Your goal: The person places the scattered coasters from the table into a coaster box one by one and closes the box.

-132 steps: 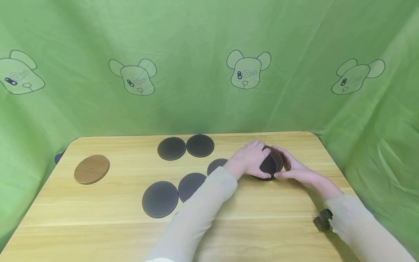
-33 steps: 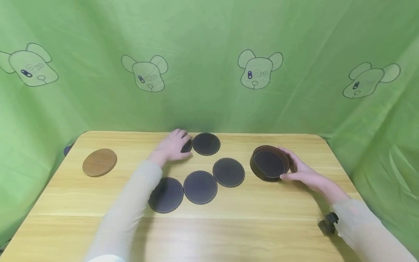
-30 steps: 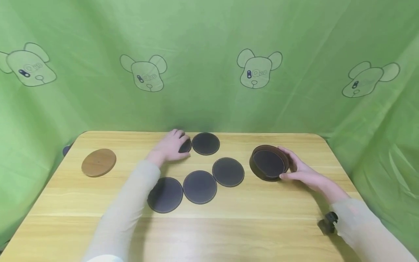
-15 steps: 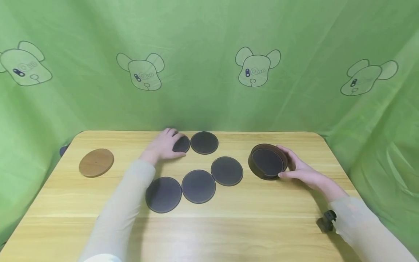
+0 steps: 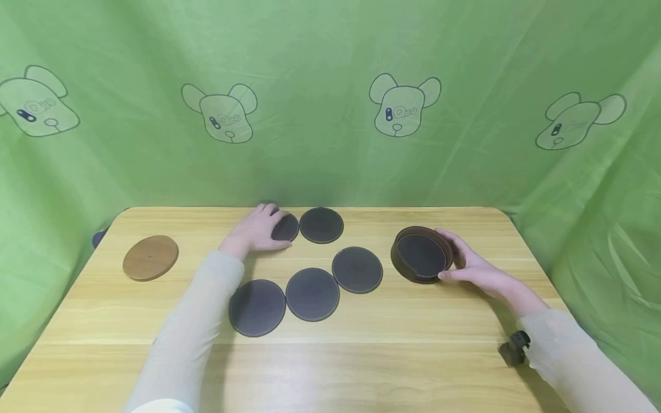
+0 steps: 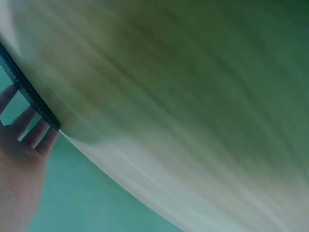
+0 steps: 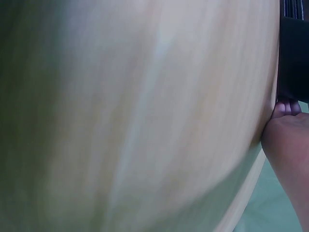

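My left hand [image 5: 256, 229] spans a round dark coaster [image 5: 286, 229] at the table's back edge, fingers over its far side and thumb at its near side. In the left wrist view the fingertips [image 6: 50, 133] meet the stitched edge of that coaster [image 6: 29, 94], and the palm side faces the camera. On the right, my right hand [image 5: 472, 267] grips the side of a brown round coaster holder [image 5: 405, 264], which has a dark coaster [image 5: 422, 256] inside. The right wrist view shows the holder's dark wall [image 7: 294, 60] against the curled fingers, with stacked edges above it.
Another dark coaster [image 5: 321, 225] lies flat beside the left hand's one. A slanting row of three more, the nearest coaster [image 5: 257, 308] at the left end, lies mid-table. A round wooden disc [image 5: 151, 258] sits at far left. A green curtain [image 5: 310, 143] closes off the back.
Seconds ago both hands were at the holder; my left hand has since gone to the back-left coaster. Over the last second it has slid slightly left. The right hand keeps its hold.
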The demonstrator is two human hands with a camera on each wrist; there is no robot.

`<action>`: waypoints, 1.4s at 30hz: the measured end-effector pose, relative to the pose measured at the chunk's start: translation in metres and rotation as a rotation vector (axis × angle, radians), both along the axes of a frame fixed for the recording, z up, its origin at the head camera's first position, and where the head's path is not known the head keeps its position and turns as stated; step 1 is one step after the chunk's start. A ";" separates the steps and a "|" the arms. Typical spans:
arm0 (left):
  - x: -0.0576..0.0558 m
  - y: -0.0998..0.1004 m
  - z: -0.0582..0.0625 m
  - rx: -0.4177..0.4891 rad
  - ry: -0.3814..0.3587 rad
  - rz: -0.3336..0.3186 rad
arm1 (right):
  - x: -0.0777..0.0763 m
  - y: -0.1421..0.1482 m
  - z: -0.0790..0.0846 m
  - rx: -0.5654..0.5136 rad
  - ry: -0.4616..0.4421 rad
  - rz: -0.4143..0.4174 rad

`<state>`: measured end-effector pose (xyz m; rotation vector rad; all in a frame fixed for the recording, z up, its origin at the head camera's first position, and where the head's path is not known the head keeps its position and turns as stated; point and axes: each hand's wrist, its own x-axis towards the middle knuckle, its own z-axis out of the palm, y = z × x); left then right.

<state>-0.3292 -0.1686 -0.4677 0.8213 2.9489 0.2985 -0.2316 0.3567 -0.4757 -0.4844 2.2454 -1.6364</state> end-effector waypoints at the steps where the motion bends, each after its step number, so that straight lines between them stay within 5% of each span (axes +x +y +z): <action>1: 0.000 0.000 0.000 0.003 0.005 -0.003 | 0.000 0.000 0.000 0.000 -0.002 0.000; 20: 0.001 0.005 0.008 -0.013 -0.007 0.001 | -0.001 0.000 -0.001 0.013 0.000 0.001; 42: 0.004 0.031 0.036 -0.089 0.128 -0.143 | 0.000 0.000 -0.002 -0.017 0.000 0.001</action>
